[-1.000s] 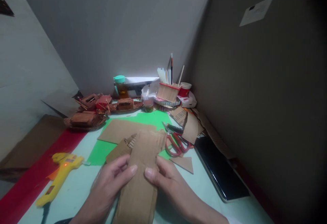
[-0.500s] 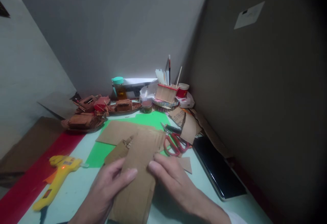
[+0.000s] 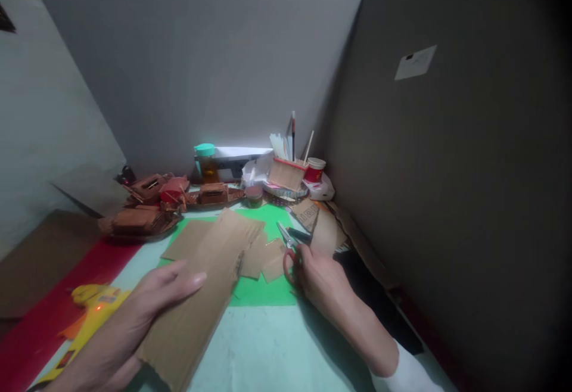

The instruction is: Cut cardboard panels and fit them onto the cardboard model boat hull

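A long strip of brown cardboard [image 3: 201, 296] slants over the table, and my left hand [image 3: 152, 296] grips its left edge, thumb on top. Over at the right, my right hand [image 3: 319, 273] is closed on the red handles of the scissors [image 3: 289, 261], whose blades point away to the upper left over a green sheet [image 3: 263, 292]. Small cardboard pieces [image 3: 273, 261] lie on that sheet between the strip and the scissors. A black-handled tool [image 3: 298, 235] rests just beyond the right hand.
A yellow glue gun [image 3: 96, 308] with a glowing light is partly behind my left forearm. Brown model boats [image 3: 138, 220] stand at the back left. Behind are a teal-lidded bottle [image 3: 207, 165], a stick holder [image 3: 286, 173] and a red cup [image 3: 314, 170]. A dark phone [image 3: 384, 302] lies right.
My right hand has let go of the cardboard and moved right onto the scissors. My left hand has carried the strip left, uncovering small pieces on the green sheet. The view has tilted up slightly.
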The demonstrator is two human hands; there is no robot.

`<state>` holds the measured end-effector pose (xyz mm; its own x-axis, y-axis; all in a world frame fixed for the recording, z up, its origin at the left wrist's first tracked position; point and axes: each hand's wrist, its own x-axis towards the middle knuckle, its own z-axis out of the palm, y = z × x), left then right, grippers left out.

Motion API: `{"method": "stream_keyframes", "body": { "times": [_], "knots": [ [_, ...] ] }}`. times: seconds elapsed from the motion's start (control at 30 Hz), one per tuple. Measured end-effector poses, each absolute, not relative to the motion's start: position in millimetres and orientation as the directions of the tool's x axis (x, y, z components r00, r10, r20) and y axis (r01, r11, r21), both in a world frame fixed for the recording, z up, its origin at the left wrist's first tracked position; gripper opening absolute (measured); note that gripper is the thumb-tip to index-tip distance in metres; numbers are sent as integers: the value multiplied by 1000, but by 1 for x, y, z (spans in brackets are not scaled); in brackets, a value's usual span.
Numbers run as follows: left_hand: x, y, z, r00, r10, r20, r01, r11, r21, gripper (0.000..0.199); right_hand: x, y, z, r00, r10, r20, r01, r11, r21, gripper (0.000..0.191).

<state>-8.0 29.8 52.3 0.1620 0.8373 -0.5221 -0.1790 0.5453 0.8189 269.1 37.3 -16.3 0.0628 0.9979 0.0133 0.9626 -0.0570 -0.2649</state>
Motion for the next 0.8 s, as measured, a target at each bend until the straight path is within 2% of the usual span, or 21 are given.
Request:
{"method": "stream_keyframes", "body": {
  "times": [0.1,0.23,0.33,0.4,0.53,0.63,0.7,0.8],
  "knots": [
    [-9,31,61,181,871,-457,-187,486,853,30,275,33,-7,11,1000,27,925,0,-380,21],
    [-13,35,71,197,904,-379,-215,417,883,32,290,32,6,-54,997,55,782,77,-618,21],
    [-17,42,72,249,909,-334,-231,390,891,36,299,34,12,-51,997,56,612,76,-788,36],
    [-20,47,71,260,913,-314,-243,376,894,39,302,35,17,-15,999,51,509,52,-859,49],
    [-19,53,67,260,932,-251,-269,320,909,44,303,28,27,39,999,8,355,-7,-935,71],
    [-16,54,64,262,941,-213,-255,281,925,42,300,16,31,-70,996,-57,196,-42,-980,79],
    [-13,54,63,261,944,-201,-231,263,937,40,294,6,33,-184,977,-104,170,-73,-983,70],
    [-10,54,61,244,952,-186,-177,232,956,37,282,-8,40,-252,956,-147,292,-70,-954,47]
  ]
}}
